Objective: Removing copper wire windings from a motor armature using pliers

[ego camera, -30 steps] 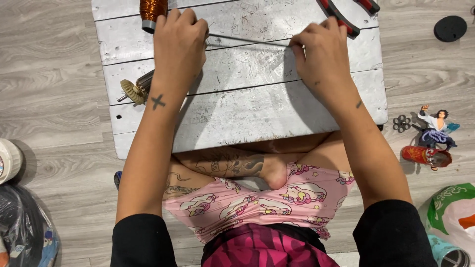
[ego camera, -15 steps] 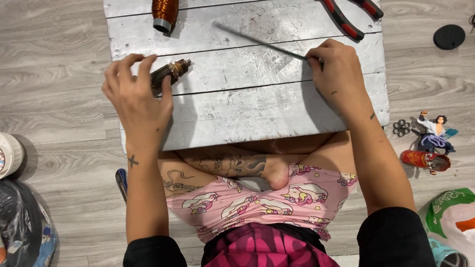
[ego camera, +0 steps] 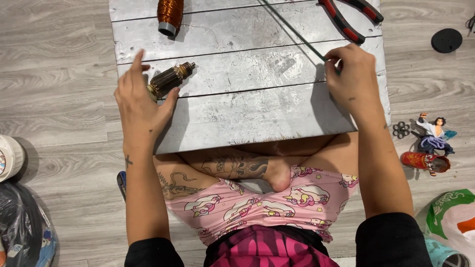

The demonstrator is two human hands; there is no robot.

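Legs crossed under grey plank board point(ego camera: 237, 118) | left hand point(ego camera: 141, 101), fingers spread, closing on motor armature point(ego camera: 168, 80) at board's left | right hand point(ego camera: 352, 79) pinching thin rod point(ego camera: 292, 30) | step: picking up armature; needs firm grasp | far: copper wire spool point(ego camera: 170, 14), red-handled pliers point(ego camera: 349, 17)

Materials as I see them, board and parts

Board point(ego camera: 247, 113): wooden planks, matt grey-white paint, scuffed and scratched. Motor armature point(ego camera: 168, 81) at my left hand point(ego camera: 141, 106): dull brass-coloured metal, copper windings. Wire spool point(ego camera: 170, 14): glossy copper. Rod point(ego camera: 292, 30) pinched in my right hand point(ego camera: 354, 81): thin dark metal. Pliers point(ego camera: 349, 17): red-and-black plastic grips.
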